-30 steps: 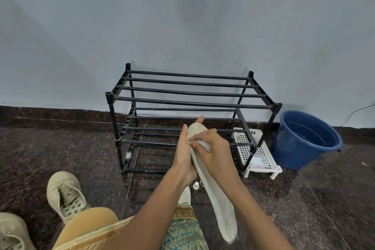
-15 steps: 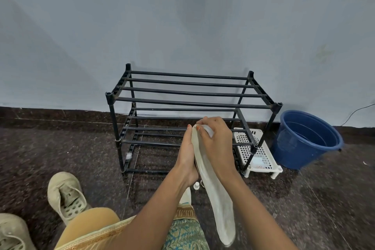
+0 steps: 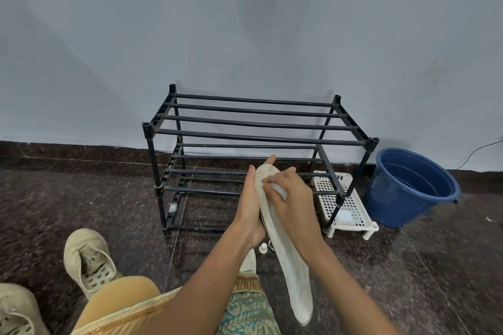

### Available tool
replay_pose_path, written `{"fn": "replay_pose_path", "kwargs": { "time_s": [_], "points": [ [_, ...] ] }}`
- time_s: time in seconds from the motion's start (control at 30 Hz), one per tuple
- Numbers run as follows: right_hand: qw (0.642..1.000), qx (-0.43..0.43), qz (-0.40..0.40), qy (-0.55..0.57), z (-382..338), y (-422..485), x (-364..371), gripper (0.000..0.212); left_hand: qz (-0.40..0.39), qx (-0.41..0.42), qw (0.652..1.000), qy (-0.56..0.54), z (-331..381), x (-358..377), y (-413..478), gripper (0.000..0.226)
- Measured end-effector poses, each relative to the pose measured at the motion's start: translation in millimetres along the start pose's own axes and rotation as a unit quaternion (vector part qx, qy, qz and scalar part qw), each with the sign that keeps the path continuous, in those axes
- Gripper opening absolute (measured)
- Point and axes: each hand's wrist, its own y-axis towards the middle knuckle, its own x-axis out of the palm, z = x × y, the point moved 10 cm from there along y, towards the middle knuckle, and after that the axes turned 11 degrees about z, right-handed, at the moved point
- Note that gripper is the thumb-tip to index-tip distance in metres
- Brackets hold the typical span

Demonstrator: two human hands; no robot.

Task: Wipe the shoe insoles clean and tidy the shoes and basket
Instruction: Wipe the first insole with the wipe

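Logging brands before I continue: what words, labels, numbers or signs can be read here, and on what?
None can be read.
Too small to read: the white tag on the shoe rack leg.
No print shows on the insole, wipe, shoes, basket or bucket.

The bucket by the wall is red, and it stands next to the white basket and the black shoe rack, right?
Not quite. The bucket is blue, not red, as the head view shows. The rest is right: it stands by the wall, next to the white basket and the black shoe rack.
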Motion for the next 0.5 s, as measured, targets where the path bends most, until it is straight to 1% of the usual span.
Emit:
{"fn": "replay_pose_path", "kwargs": {
  "time_s": [0.17,0.27,0.43,0.5],
  "points": [
    [1.0,0.003,-0.006,0.013,-1.0,-7.1,-1.9,0.014,-0.008,-0.003,1.0,0.01,-2.1,2.1,1.0,0.057],
    [1.0,-0.019,0.019,-0.015,0.5,1.2,-6.7,0.013,-0.023,-0.001,0.999,0.034,-2.3,6.9,-1.2,0.058],
    [0.995,-0.046,0.061,-0.071,8.3,13.2,-19.8,0.013,-0.051,0.011,0.997,0.062,-2.4,13.8,-5.6,0.049],
    [0.992,-0.06,0.06,-0.09,10.5,13.0,-21.3,0.012,-0.056,0.014,0.996,0.068,-2.3,14.8,-6.0,0.047]
  ]
}}
